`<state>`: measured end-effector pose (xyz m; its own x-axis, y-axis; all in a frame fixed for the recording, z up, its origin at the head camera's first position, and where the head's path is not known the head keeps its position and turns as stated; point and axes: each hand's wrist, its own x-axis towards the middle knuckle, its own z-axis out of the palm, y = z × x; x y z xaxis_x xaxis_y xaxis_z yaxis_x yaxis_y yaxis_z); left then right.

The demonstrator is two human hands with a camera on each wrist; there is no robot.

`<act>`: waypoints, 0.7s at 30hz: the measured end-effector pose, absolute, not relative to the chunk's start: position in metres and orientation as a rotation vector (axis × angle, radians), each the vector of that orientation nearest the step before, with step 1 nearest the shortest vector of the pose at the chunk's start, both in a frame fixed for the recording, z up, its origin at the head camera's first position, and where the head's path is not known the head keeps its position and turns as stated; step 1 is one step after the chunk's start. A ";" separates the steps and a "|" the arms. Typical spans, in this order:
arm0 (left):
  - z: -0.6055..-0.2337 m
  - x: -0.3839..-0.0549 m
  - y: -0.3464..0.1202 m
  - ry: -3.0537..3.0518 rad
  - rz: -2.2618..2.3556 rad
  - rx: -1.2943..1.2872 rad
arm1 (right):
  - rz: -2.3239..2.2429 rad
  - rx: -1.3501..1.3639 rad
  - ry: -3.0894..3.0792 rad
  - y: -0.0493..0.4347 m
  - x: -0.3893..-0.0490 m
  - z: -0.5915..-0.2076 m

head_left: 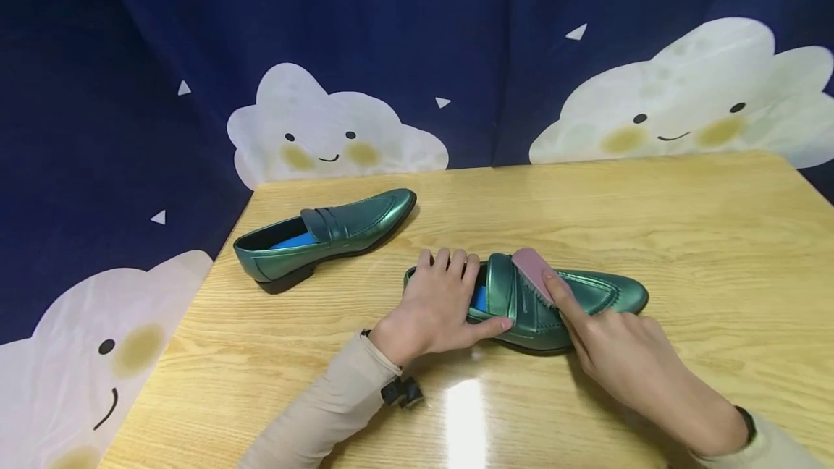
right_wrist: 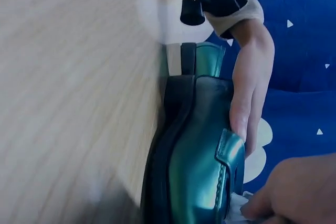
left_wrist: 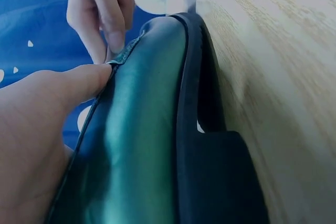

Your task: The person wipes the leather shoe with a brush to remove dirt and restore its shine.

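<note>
A metallic green loafer (head_left: 599, 294) lies on the table, its toe to the right. Across its opening my left hand (head_left: 435, 306) grips it, the thumb at the near rim and the fingers over the far side. In the left wrist view the thumb (left_wrist: 86, 81) lies along the upper edge. My right hand (head_left: 625, 353) holds a small pink-backed brush (head_left: 533, 270), its index finger stretched along the back. The bristles sit on the loafer's upper, beside the strap. The right wrist view shows only a pale edge of the brush (right_wrist: 237, 203) by the fingers.
The matching green loafer (head_left: 339, 230) stands at the back left of the wooden table (head_left: 651, 208), toe toward the back right. Behind the table hangs a dark blue curtain (head_left: 482, 35) with clouds. A small black device (head_left: 402, 391) sits at the left wrist.
</note>
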<state>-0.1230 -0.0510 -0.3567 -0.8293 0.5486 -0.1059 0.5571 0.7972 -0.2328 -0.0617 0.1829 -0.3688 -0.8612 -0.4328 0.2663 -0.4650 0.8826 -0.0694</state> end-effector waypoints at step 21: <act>-0.350 -0.124 -0.056 2.872 -0.375 1.026 | 0.279 0.953 -2.706 0.199 -0.023 -0.378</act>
<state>-0.1239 -0.0557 -0.3504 -0.7750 0.6150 -0.1454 0.6317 0.7477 -0.2047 -0.0233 0.1995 -0.3781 -0.7515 -0.5858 0.3035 -0.6353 0.7665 -0.0937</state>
